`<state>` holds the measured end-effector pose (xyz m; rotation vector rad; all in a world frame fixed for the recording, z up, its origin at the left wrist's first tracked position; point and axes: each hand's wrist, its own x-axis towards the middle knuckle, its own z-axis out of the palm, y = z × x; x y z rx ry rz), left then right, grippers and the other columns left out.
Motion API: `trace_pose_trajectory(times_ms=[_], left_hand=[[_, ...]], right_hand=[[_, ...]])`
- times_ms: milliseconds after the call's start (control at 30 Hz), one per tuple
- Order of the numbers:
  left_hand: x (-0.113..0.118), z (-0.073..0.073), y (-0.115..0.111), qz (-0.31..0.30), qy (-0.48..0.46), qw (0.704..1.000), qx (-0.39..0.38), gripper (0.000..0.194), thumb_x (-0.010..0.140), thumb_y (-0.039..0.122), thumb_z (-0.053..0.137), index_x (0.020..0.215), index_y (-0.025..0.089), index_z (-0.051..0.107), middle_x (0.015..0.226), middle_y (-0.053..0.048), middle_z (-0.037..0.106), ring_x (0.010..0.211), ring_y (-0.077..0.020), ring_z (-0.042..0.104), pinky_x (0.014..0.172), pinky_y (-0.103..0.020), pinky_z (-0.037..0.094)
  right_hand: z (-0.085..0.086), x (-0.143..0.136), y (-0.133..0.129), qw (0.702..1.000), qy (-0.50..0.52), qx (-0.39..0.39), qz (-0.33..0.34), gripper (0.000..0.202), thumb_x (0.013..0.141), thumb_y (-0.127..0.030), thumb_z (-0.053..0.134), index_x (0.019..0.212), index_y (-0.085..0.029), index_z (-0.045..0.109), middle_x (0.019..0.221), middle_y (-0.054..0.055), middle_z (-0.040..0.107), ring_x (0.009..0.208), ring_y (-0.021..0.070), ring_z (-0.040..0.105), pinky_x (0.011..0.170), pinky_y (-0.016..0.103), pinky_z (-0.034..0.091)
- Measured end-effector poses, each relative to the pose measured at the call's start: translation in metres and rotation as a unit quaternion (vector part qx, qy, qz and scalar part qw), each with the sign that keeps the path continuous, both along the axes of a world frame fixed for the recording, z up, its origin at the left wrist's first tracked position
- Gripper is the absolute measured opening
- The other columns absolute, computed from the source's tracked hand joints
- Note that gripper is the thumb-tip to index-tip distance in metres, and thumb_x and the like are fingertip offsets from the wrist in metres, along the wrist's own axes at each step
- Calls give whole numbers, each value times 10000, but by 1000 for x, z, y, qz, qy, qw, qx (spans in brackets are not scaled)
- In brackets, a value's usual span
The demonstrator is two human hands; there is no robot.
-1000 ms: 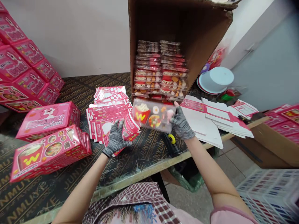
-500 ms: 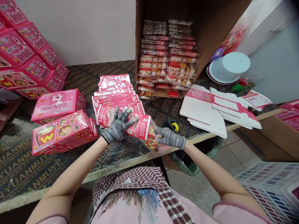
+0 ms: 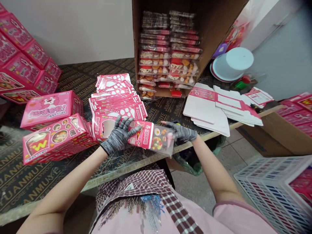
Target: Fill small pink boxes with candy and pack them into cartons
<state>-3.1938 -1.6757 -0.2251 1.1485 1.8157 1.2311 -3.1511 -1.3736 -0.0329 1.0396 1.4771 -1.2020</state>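
My left hand, in a grey glove with bare fingertips, lies with spread fingers over a flat pink printed carton and steadies it; its thumb is partly hidden. Out of the carton's right end sticks a clear plastic pack with small colourful toy food pieces. My gloved right hand is at the outer end of this pack, one finger stretched along its far edge and the others partly hidden by it. Behind my left hand lies a fanned stack of pink cartons.
Filled pink boxes stand at the left, with more stacked behind. An upright cardboard box holds rows of clear packs. White-backed card blanks lie to the right, near a pale blue tub. A plastic crate stands below the table edge.
The clear pack has straightened in line with the carton, and its toy pieces now show flat. My right hand has shifted to the pack's end, one finger extended. The view has shifted slightly.
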Motion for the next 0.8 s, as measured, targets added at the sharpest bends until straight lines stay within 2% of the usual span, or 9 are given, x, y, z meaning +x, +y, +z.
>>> trace_pose_trajectory(times_ms=[100,200,300,367,467,533,600,700,800], left_hand=[[-2,6,10,-4,-7,1000,-4,885,719,241,747,1558,339,483,1657,-138,353,1513,-459,313,1255,-670,76],[-4,16,24,-15,-35,999,21,873,711,331,799,1536,335,513,1659,-145,349,1521,-452,308,1264,-644,75],[-9,22,26,88,-182,978,54,1098,591,553,879,1566,253,471,1648,-188,351,1515,-482,293,1263,-664,79],[-11,26,21,150,-342,921,108,1193,591,700,834,1594,214,410,1612,-195,411,1509,-463,323,1254,-656,194],[-6,34,15,173,-527,811,185,1075,757,850,587,1592,200,394,1488,-179,568,1414,-395,498,1148,-593,440],[1,37,12,208,-600,745,204,984,809,824,556,1580,231,408,1452,-153,611,1346,-356,573,1094,-540,509],[10,35,11,276,-645,685,198,921,800,714,689,1567,281,419,1489,-119,596,1354,-331,573,1121,-503,500],[29,23,9,339,-652,651,188,882,772,592,807,1530,295,468,1528,-100,569,1387,-320,550,1172,-477,465],[51,10,9,297,-677,648,182,803,737,524,865,1434,253,571,1463,-108,628,1350,-324,586,1155,-479,492]], right_hand=[[-4,-3,-16,999,30,13,-28,1105,631,-369,929,1591,-273,390,1240,62,736,986,203,720,792,290,599],[-23,-9,-42,993,84,45,-69,1177,644,-419,923,1633,-293,296,1202,48,735,929,198,708,836,326,598],[-43,-7,-61,969,164,104,-153,1072,742,-634,805,1629,-320,291,1300,59,691,1047,224,703,955,384,576],[-53,0,-72,967,182,92,-154,1014,724,-708,789,1575,-320,399,1345,64,675,1146,239,680,1028,405,546],[-63,12,-88,984,157,30,-76,897,608,-679,888,1356,-251,639,1301,82,707,1201,274,658,1088,429,512],[-65,16,-96,989,136,42,-48,728,617,-678,879,1160,-217,729,1187,85,753,1125,286,687,1050,446,537],[-64,16,-98,987,120,96,-37,582,628,-655,871,989,-213,754,1051,73,784,1000,281,718,967,446,581],[-64,16,-99,977,119,176,-28,449,616,-589,876,870,-239,755,953,62,797,879,270,729,876,436,617],[-66,20,-100,966,127,225,-28,418,589,-549,885,848,-252,746,915,65,796,817,271,723,853,466,622]])
